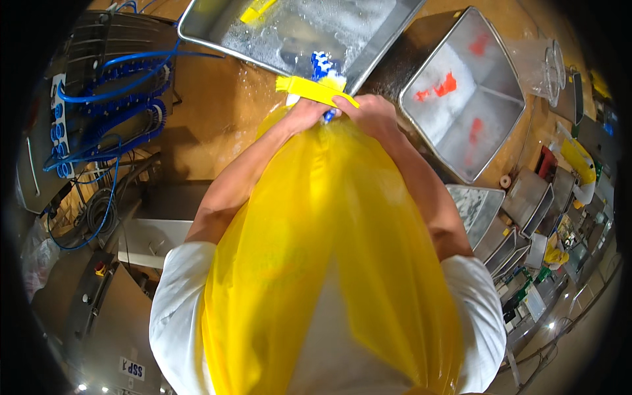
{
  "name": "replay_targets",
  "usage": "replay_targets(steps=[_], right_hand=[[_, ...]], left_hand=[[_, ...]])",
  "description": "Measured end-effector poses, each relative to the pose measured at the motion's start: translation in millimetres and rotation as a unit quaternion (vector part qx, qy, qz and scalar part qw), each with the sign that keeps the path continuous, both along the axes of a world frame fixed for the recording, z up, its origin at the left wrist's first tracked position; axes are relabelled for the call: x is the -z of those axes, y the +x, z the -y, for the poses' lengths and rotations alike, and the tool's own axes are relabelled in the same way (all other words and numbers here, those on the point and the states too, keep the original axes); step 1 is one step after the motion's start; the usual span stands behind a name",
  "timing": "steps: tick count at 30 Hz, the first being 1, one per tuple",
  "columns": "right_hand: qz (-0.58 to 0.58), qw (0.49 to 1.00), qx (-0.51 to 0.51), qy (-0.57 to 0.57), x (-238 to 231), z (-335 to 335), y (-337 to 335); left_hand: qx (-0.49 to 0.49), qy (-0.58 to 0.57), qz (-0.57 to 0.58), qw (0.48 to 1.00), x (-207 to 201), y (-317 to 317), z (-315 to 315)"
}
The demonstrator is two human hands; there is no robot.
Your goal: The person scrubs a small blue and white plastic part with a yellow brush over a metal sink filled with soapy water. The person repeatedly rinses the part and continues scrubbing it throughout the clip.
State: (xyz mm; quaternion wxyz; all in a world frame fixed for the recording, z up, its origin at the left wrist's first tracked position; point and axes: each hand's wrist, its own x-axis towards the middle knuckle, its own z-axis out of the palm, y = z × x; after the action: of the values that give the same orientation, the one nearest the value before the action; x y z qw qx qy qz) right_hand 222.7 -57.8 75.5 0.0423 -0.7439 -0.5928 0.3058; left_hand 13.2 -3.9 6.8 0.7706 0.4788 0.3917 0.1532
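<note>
My hands meet at the near rim of a steel tub [230, 51] of foamy water. In my right hand [372, 113] is a yellow scrub brush [316, 91], its thumb along the handle and its bristles pointing left. A knobbly blue part [322, 66] with white foam on it passes beneath the brush; its lower end comes out by the fingers of my left hand [308, 114], closed around it. The brush hides the middle of the blue part and some of my fingers. Another yellow piece [257, 10] lies at the tub's far left.
A deep steel bin [403, 99] with foam and red pieces [444, 87] stands to the right. Blue hoses [125, 95] hang on equipment at left. Several steel containers [526, 197] line the right side, and a white basin [155, 240] is at left.
</note>
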Motion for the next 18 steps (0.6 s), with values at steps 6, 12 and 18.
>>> replay_targets(steps=[6,12,18], right_hand=[[0.105,0.979,0.016,-0.171,4.5,50.4,79.0],[0.032,0.996,-0.011,-0.084,0.9,8.4,5.4],[0.141,0.976,0.001,-0.166,4.3,45.3,119.8]], left_hand=[[-0.055,-0.074,0.079,0.993,0.4,-17.4,1.2],[0.000,0.083,0.010,0.996,-9.3,-7.0,3.0],[-0.049,0.053,0.065,0.995,4.8,-24.4,5.7]])
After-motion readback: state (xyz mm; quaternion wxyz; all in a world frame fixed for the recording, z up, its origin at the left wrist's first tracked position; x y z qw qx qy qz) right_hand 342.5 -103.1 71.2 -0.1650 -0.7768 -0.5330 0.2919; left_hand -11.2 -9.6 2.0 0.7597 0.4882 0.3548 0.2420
